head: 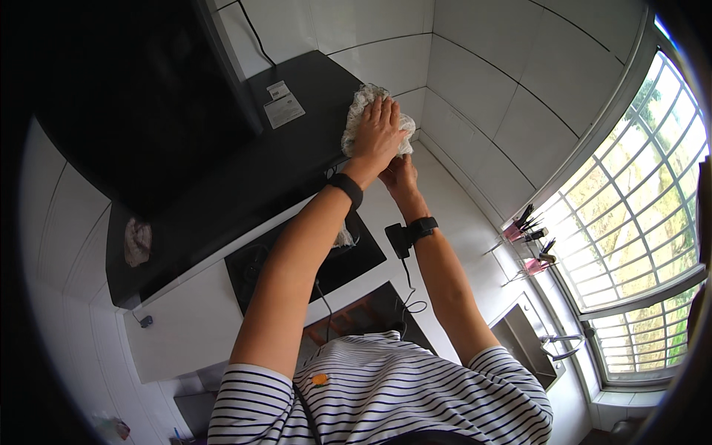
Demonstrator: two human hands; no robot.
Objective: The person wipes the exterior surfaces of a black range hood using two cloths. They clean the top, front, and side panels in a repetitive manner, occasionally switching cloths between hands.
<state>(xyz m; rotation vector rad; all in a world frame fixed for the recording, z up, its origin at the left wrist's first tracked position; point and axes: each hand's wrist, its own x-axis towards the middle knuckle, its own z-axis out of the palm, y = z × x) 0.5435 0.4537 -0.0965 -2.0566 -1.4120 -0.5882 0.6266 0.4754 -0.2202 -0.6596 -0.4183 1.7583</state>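
Observation:
A crumpled white knit cloth (356, 119) lies over the right end of the black range hood (311, 139). My left hand (381, 130) presses flat on top of it, with the fingers stretched forward. Just below the cloth's lower edge, my right hand (401, 171) is raised beside the hood's end. Its fingers reach up under the cloth and are partly hidden, so whether they grip it cannot be told. Two paper labels with print (283, 108) are stuck on the hood's black top.
Beneath the hood is a black cooktop (367, 253) with another cloth (346, 236), partly behind my left arm. A second rag (138, 242) rests on the hood's left end. Pink holders (514, 231) stand by the barred window, near a sink (517, 339) with a faucet (562, 346).

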